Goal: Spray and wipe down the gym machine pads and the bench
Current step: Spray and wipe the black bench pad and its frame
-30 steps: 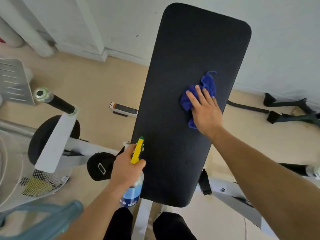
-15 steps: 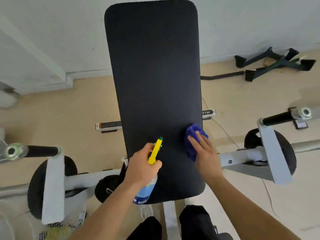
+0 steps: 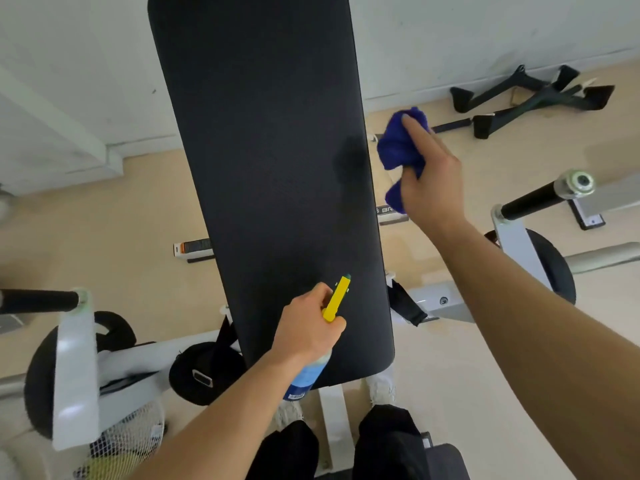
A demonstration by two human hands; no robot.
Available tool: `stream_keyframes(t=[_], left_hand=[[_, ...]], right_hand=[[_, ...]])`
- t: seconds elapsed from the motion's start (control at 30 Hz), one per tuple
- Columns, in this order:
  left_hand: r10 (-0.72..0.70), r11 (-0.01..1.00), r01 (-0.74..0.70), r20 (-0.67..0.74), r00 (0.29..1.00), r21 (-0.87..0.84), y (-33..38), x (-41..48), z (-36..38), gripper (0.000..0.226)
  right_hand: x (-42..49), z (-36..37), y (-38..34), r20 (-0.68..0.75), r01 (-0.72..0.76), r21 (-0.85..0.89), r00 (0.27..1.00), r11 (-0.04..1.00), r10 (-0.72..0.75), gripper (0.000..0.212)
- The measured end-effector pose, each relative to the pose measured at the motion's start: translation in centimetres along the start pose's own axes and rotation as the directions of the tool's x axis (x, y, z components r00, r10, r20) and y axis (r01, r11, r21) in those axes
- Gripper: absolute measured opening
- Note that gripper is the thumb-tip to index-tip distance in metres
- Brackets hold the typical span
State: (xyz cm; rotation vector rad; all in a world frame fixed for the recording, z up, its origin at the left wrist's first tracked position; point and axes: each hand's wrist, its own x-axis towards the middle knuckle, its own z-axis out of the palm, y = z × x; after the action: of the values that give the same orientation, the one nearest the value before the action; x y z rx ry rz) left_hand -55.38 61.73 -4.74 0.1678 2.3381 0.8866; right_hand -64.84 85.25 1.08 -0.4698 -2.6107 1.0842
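Observation:
A long black bench pad [image 3: 270,168] runs from my knees up to the top of the view. My left hand [image 3: 308,327] grips a spray bottle [image 3: 337,303] with a yellow trigger head and a blue label, held over the pad's near right corner. My right hand [image 3: 433,178] holds a bunched blue cloth [image 3: 398,150] in the air, just off the pad's right edge, not touching it. A darker patch shows on the pad near that edge.
White machine arms with black grip handles [image 3: 533,199] and black weight plates [image 3: 554,268] stand on both sides. Black cable handles [image 3: 533,95] lie on the beige floor by the white wall. A white fan [image 3: 121,441] sits at lower left.
My right hand lifted the blue cloth off the pad's lower right part and carried it up and to the right, past the edge. The left hand kept the bottle near the same corner.

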Motion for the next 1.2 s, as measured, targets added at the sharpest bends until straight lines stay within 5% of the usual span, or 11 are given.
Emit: stream_keyframes(t=[0.17, 0.37, 0.53, 0.63, 0.73, 0.8, 0.87, 1.0, 1.2], left_hand=[[0.056, 0.998, -0.057, -0.031, 0.998, -0.019, -1.4, -0.6, 0.3, 0.016], [0.003, 0.996, -0.017, -0.154, 0.988, -0.093, -1.8, -0.1, -1.2, 0.021], [-0.009, 0.993, -0.017, -0.214, 0.977, -0.117, -1.1, 0.5, -1.8, 0.025], [-0.026, 0.990, -0.006, -0.220, 0.975, -0.142, -1.0, 0.6, -1.6, 0.022], [-0.022, 0.991, -0.005, -0.202, 0.979, -0.133, -0.9, 0.3, -1.3, 0.020], [-0.020, 0.990, -0.007, -0.198, 0.980, -0.138, -0.8, -0.1, -0.9, 0.018], [-0.027, 0.990, -0.002, -0.199, 0.980, -0.145, -1.2, -0.6, -0.6, 0.018], [-0.054, 0.986, 0.023, -0.190, 0.980, -0.163, -2.3, -1.7, 0.0, 0.018], [-0.086, 0.984, 0.065, -0.123, 0.989, -0.165, -4.1, -4.1, 3.0, 0.021]], right_hand=[[3.5, 8.0, -0.1, 0.318, 0.340, -0.265, 0.914, 0.902, -0.250, 0.064], [-7.1, 10.3, 7.2, 0.357, 0.462, -0.330, 0.868, 0.823, -0.345, 0.056], [-18.4, 6.6, 15.6, 0.684, 0.718, -0.401, 0.648, 0.569, -0.335, 0.087], [-14.5, 4.8, 15.1, 0.733, 0.809, -0.361, 0.554, 0.464, -0.395, 0.079], [-7.0, 5.3, 10.9, 0.626, 0.748, -0.452, 0.654, 0.485, -0.425, 0.062], [-1.5, 6.6, 6.7, 0.465, 0.574, -0.506, 0.810, 0.644, -0.357, 0.059], [2.1, 8.0, 3.3, 0.386, 0.435, -0.463, 0.883, 0.772, -0.265, 0.059], [-2.0, 10.5, 3.6, 0.379, 0.429, -0.376, 0.880, 0.821, -0.286, 0.061], [-17.0, 7.9, 13.2, 0.593, 0.642, -0.334, 0.712, 0.690, -0.375, 0.065]])
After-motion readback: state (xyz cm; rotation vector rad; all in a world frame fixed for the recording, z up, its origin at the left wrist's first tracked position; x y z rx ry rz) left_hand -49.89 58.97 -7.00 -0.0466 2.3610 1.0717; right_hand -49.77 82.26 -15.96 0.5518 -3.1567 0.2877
